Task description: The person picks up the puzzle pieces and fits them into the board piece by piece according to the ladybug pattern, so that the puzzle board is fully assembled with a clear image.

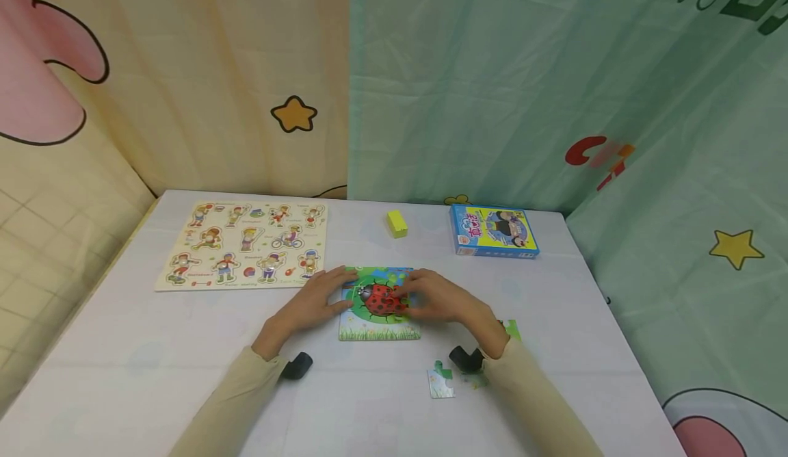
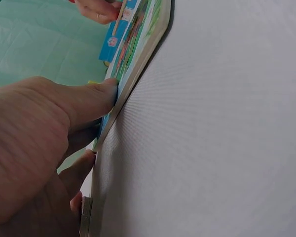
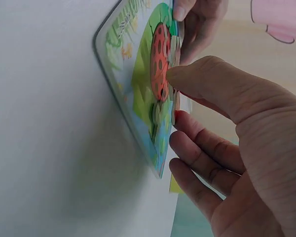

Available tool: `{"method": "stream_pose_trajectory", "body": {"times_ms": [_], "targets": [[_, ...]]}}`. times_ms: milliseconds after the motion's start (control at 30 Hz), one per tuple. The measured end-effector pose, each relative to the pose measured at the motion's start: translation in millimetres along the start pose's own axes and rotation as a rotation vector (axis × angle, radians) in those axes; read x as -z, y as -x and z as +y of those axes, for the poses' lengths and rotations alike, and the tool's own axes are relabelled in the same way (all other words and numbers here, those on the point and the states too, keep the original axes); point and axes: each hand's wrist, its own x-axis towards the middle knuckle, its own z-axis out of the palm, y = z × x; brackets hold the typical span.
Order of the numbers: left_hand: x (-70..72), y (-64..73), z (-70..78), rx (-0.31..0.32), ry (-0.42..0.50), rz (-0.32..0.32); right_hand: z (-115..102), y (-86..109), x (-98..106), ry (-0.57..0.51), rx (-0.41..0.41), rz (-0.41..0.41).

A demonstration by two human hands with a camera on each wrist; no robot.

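Observation:
A jigsaw board with a red ladybug picture (image 1: 369,330) lies in front of me on the table. My left hand (image 1: 317,299) rests at its left side, thumb and fingers fairly straight; in the left wrist view the thumb (image 2: 96,98) presses at the board's edge. Over the right part of the picture, my right hand (image 1: 440,297) pinches a puzzle piece (image 3: 175,94) between thumb and forefinger. That piece shows nearly edge-on in the right wrist view, close over the ladybug, its printed face mostly hidden.
Loose puzzle pieces (image 1: 441,383) lie near the right forearm, which partly covers others. A cream peg puzzle board (image 1: 240,248) with sports figures is at the back left. Behind the jigsaw are a yellow block (image 1: 397,224) and, farther right, a blue and yellow box (image 1: 495,232).

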Motion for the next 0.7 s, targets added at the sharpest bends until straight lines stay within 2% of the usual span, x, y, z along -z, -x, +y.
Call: {"method": "stream_pose_trajectory", "body": {"times_ms": [267, 700], "targets": [[1.0, 0.1, 0.0, -0.008, -0.006, 0.003, -9, -17.1, -2, -0.023, -0.029, -0.038], [0.7, -0.1, -0.1, -0.015, -0.013, 0.004, -15, -29.8, -9, 0.033, -0.095, -0.077]]}}
